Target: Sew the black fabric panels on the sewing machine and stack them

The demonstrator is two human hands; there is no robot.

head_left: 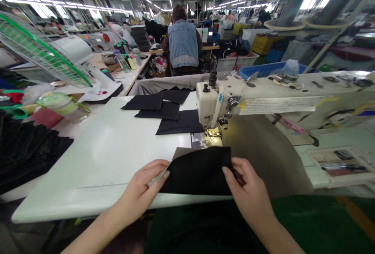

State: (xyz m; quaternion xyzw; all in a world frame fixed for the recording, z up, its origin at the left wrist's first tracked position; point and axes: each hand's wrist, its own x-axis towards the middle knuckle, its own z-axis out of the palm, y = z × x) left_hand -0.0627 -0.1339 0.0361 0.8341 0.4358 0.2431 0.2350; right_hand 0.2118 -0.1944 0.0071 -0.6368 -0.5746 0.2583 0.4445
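Flat black fabric panel, with a grey layer showing at its far-left edge, sits between the hands, long axis roughly left-right. Left hand: thumb and fingers nearly closed, pinching the left end. Right hand: thumb on top, fingers curled behind the right end, small gap. Far edge is just on the near side of the metal needle plate and presser foot; right hand looks slightly closer to the foot. Near edge lies along the front of the pale tabletop, which runs wide to the left. Cream sewing machine bounds the far right; overlapping black cut pieces lie far left of the foot.
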